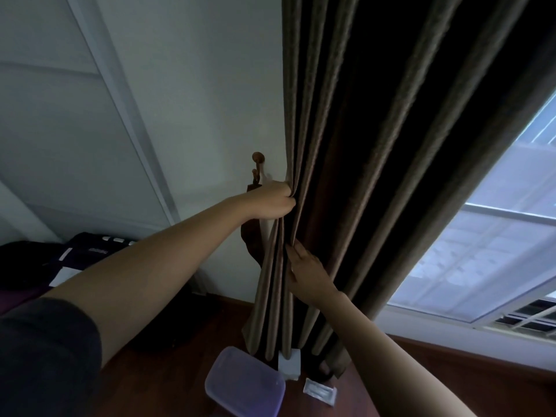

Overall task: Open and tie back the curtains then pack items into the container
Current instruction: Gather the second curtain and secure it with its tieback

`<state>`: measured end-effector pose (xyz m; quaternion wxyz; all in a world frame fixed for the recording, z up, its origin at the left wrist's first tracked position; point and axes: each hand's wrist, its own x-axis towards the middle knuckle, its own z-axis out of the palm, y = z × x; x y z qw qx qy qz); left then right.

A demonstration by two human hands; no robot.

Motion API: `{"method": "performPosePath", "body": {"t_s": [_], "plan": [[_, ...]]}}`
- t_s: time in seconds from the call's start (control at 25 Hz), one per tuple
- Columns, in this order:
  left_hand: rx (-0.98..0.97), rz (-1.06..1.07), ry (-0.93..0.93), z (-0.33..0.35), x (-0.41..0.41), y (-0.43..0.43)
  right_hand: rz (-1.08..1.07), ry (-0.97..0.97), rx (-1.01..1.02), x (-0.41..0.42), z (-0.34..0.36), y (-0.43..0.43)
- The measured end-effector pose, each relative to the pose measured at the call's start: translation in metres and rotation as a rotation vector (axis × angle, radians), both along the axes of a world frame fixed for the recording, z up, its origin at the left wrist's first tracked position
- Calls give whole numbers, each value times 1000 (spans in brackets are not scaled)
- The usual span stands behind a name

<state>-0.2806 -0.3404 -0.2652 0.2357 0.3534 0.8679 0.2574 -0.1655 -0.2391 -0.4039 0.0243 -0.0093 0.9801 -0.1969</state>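
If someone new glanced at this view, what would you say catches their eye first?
The dark brown curtain dominates, gathered to the left of the bright window. The left hand grips its edge beside a wooden wall hook, while the right hand lies on the folds lower down. Below, a lidded plastic container sits on the wooden surface.

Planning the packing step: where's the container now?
The container lies bottom centre of the head view, on the wood surface below the curtain, left of a white box and packet.
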Motion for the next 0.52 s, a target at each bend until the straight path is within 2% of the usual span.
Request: {"method": "performPosePath", "body": {"t_s": [0.52], "plan": [[79,77,-114,-2,12,13,-28,-2,34,-11,-5,-4]]}}
